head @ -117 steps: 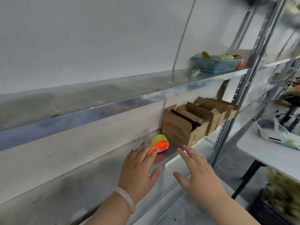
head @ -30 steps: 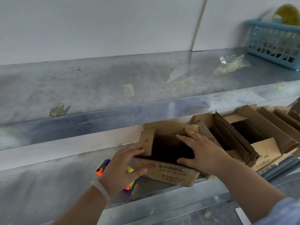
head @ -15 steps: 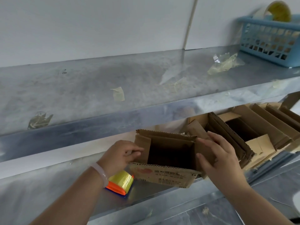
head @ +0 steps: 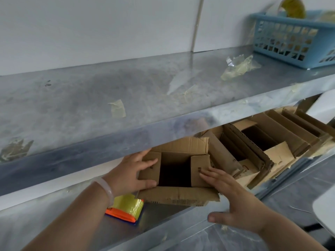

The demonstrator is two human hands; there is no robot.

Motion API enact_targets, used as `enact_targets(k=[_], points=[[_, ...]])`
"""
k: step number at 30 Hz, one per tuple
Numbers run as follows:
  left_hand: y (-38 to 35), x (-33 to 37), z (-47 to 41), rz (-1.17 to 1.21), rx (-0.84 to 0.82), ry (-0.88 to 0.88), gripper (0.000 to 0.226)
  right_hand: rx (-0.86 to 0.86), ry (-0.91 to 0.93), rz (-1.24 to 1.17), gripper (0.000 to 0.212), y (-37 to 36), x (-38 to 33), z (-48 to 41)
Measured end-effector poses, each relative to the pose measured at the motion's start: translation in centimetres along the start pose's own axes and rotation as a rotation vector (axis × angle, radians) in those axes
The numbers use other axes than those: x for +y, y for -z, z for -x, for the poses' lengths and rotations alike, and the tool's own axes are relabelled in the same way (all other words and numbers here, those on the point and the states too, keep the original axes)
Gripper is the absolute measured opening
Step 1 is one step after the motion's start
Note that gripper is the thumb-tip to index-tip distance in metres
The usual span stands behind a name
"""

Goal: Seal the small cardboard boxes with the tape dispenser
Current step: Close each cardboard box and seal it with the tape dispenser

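On lower shelf, box flaps now inward

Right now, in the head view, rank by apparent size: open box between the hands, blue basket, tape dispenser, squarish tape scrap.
Open box and blue basket: alike, basket cropped, so unranked.
Tape dispenser, partly hidden.
Tape scrap.
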State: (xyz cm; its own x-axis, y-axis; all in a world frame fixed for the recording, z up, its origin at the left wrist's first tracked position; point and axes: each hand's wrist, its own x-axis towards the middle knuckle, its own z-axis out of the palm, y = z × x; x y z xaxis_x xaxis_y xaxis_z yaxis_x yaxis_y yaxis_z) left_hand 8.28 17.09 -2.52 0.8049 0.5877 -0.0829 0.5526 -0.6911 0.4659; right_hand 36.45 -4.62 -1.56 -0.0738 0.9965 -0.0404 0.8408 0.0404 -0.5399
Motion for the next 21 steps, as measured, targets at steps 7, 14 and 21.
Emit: enact_targets(k=[7,14,21], points=[[-1.4,0.2,1.7,0.638,0.146,0.124,0.086,0.384,-0.148,-0.059,0.032,0.1,-0.8,-2.7],[-2.5,2.4,1.5,0.457,0.388,0.179,0.07,0.369,-0.226,-0.054,0.099,0.6,-1.3,-4.4],[-2.6,1.9,1.8,0.182,0.326,0.105,0.066,0.123,-0.139,0.103,0.052,0.0,-1.4,-5.6]])
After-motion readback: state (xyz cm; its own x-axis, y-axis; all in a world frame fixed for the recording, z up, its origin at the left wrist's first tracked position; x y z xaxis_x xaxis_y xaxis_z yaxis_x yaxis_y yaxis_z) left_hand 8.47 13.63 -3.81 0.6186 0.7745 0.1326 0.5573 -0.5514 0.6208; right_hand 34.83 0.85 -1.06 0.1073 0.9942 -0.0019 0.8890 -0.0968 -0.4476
